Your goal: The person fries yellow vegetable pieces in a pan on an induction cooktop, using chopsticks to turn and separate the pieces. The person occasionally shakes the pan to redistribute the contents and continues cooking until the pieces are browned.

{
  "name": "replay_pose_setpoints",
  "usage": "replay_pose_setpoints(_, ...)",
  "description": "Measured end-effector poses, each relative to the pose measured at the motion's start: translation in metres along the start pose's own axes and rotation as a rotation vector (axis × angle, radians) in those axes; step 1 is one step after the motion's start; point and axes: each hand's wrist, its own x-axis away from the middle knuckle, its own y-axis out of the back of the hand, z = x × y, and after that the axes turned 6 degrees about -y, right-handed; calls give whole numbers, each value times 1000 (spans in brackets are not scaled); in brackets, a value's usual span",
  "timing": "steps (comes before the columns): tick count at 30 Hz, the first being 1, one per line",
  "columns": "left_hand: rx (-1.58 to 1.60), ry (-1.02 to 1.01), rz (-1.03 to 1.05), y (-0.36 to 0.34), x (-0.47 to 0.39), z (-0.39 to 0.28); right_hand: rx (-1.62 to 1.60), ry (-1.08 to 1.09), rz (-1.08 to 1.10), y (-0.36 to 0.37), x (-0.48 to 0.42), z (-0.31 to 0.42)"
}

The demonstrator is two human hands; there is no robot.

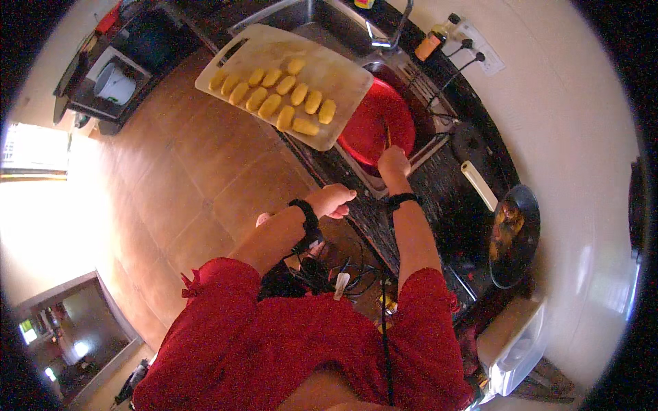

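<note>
My right hand (395,162) is closed around a thin utensil (388,134) that reaches into a round red basin (378,123). The basin sits in the smaller sink bowl, and the utensil's far end is hard to make out. My left hand (333,201) hangs just off the counter edge with its fingers curled, nothing visible in it. Beyond my hands, a pale cutting board (339,67) lies across the sink and partly covers the basin's rim. Several yellow oblong pieces of shaped food (270,106) are laid on it in rough rows.
A steel sink (329,31) with a tap (383,41) lies behind the board. A bottle (434,41) stands by wall sockets (480,49) with plugged-in cords. To the right are a frying pan (514,236) with browned residue and a clear plastic container (519,349). Cables (354,272) hang before me.
</note>
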Motion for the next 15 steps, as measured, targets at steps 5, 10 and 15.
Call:
replay_pose_setpoints(5, -63, 41, 33, -9, 7, -20, 56, -122, 141, -23, -38, -16)
replay_pose_setpoints(10, -51, 53, 1, -12, 14, -25, 42, -171, 138, -27, -47, -15)
replay_pose_setpoints(15, 5, 51, -3, -3, 3, -8, -15, -97, 156, -19, -42, -9)
